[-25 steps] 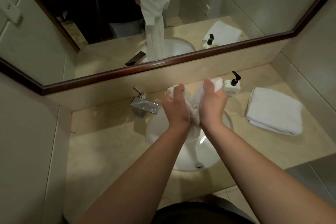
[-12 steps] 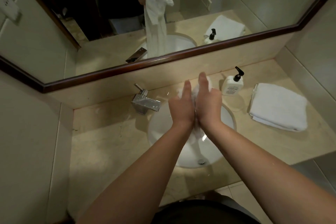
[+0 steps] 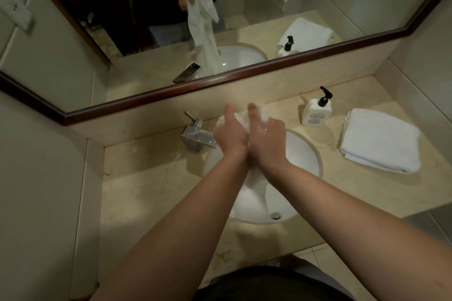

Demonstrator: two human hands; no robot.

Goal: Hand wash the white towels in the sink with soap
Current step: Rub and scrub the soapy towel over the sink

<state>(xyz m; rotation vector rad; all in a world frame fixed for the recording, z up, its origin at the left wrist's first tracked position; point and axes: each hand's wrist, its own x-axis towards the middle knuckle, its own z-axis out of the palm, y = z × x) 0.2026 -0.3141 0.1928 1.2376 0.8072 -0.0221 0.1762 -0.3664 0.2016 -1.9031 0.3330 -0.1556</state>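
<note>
Towels number two, as I count them: one wet white towel (image 3: 241,120) bunched between my two hands above the sink (image 3: 307,154), and one folded white towel (image 3: 381,140) lying flat on the counter (image 3: 151,186) toward its right edge, well apart from the basin. My left hand (image 3: 231,134) and right hand (image 3: 267,135) are pressed palm to palm with the wet towel sandwiched between them; its top pokes out past the fingers and its lower length hangs down between my wrists into the bowl. On the left hand the fingers (image 3: 228,111) point away from me toward the back wall, roughly straight and lying against the cloth. On the right hand the fingers (image 3: 253,110) curl over the wad at its top, and that hand looks wet. I see one sink, round and white, set into the counter, with one drain (image 3: 276,215) at its near side. One chrome faucet (image 3: 195,135) stands at the back left of the basin, just beside my left hand. One white soap bottle (image 3: 316,112) with a black pump stands upright near the back edge of the counter, between the sink and the folded towel. One mirror (image 3: 244,7) with a dark wooden frame runs along the wall behind the counter.
</note>
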